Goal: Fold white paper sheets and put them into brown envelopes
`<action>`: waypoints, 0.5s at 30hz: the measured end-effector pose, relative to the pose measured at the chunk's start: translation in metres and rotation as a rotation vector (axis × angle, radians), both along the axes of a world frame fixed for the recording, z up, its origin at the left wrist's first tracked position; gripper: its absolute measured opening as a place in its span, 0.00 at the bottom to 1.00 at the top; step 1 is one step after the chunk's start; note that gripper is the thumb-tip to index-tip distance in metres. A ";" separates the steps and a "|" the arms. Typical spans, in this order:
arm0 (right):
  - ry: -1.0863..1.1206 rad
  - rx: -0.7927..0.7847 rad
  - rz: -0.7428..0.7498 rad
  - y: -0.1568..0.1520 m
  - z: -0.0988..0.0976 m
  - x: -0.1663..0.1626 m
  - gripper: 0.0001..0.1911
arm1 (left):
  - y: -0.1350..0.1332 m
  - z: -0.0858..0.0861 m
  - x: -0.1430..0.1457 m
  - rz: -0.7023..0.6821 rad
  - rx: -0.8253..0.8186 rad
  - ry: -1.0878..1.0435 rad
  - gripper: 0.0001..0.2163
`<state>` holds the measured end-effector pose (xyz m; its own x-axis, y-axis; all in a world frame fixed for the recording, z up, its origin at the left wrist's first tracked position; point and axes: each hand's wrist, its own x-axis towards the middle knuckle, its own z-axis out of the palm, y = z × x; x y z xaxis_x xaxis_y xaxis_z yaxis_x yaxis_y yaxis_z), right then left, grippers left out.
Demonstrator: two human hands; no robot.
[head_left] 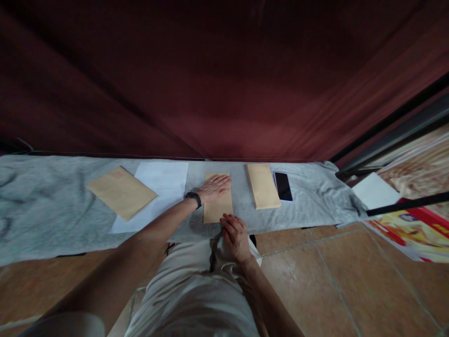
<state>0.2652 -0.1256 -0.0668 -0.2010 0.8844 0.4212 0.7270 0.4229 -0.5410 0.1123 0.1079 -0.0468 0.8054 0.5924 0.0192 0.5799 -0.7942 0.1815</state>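
Observation:
A brown paper envelope (218, 210) lies on the grey cloth in front of me. My left hand (214, 187), with a dark band on its wrist, is laid flat across the envelope's upper part, fingers stretched out. At the envelope's lower right corner, my right hand (235, 236) rests its fingertips on the near edge, the fingers loosely bent and slightly apart. Its thumb is hard to make out. To the right sits a thicker stack of brown envelopes (263, 186), beside a dark-screened phone (283, 186).
A larger brown envelope (122, 193) lies at an angle over white paper (164, 180) on the left. Grey cloth (315, 196) covers the narrow surface, backed by a dark red curtain (210, 93). A colourful printed box (417, 231) and white sheet (375, 191) are at right.

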 end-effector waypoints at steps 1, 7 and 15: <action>0.003 0.002 -0.001 0.000 0.000 0.000 0.26 | -0.002 -0.001 0.000 -0.008 0.000 0.004 0.28; 0.012 -0.005 0.005 0.000 0.003 0.000 0.26 | -0.018 -0.006 -0.004 -0.068 0.020 -0.012 0.27; 0.039 -0.021 -0.001 -0.002 0.007 0.000 0.25 | -0.048 -0.008 -0.009 -0.116 0.005 0.003 0.28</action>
